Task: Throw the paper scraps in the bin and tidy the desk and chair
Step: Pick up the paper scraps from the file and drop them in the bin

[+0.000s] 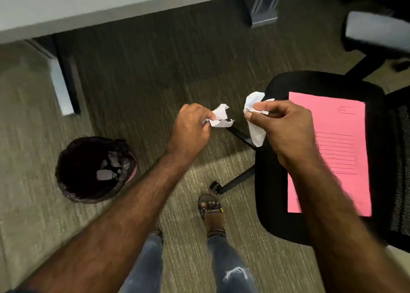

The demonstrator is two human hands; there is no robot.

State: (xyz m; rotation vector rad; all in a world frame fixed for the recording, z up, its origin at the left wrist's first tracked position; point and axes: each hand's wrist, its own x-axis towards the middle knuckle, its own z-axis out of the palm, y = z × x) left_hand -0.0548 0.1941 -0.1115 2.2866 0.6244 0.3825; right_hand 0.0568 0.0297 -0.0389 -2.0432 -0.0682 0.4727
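My left hand (192, 126) grips a crumpled white paper scrap (220, 116) above the carpet. To its right, my right hand (286, 126) pinches a second white scrap (255, 115) at the front left edge of the black chair seat (273, 181). The two scraps are apart. A pink sheet (341, 142) with printed lines lies flat on the chair seat, partly under my right forearm. The bin (73, 170), lined with a dark bag, stands on the floor at lower left and holds several paper pieces (108, 170).
The grey desk edge (111, 11) runs across the top, with its legs (60, 79) at left and at top centre. The chair's armrest (377, 31) and base spokes (235, 179) sit at right. My feet stand on the carpet (144, 71) between bin and chair.
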